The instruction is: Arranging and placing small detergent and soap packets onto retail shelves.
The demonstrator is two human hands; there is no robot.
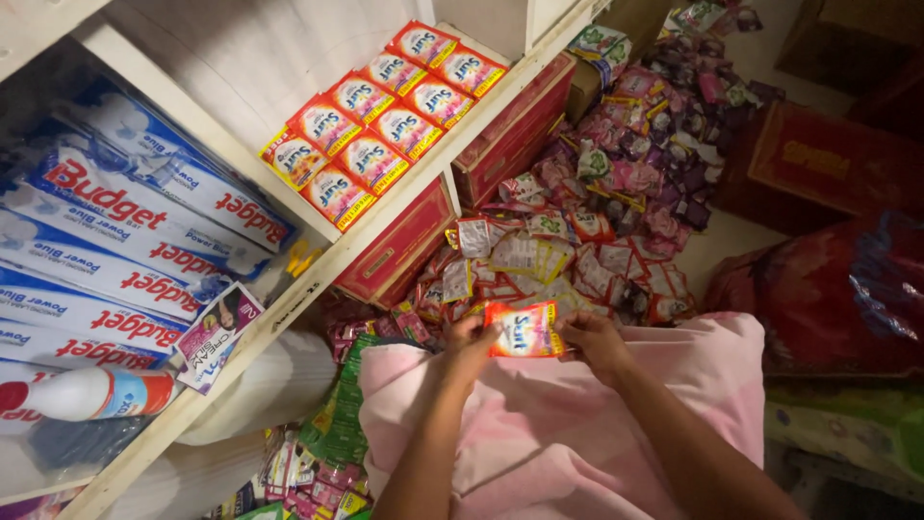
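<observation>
A red and orange detergent sachet (524, 330) is held above a pink cloth (577, 424), between the left hand (469, 345) and the right hand (594, 339). Each hand is closed on one short edge, so the sachet is pinched at both ends. Its long axis lies roughly across the view, left to right, with the printed face turned up. It is judged light, thin and soft, probably a little slippery; the sealed edges seem the best place to grip.

— How many red packs do you count on the shelf?
— You have ten red packs (385, 120), in two rows of five. You hold one red sachet (523, 330). One white bottle (91, 393) lies below. The floor sachets are too many to count.
</observation>
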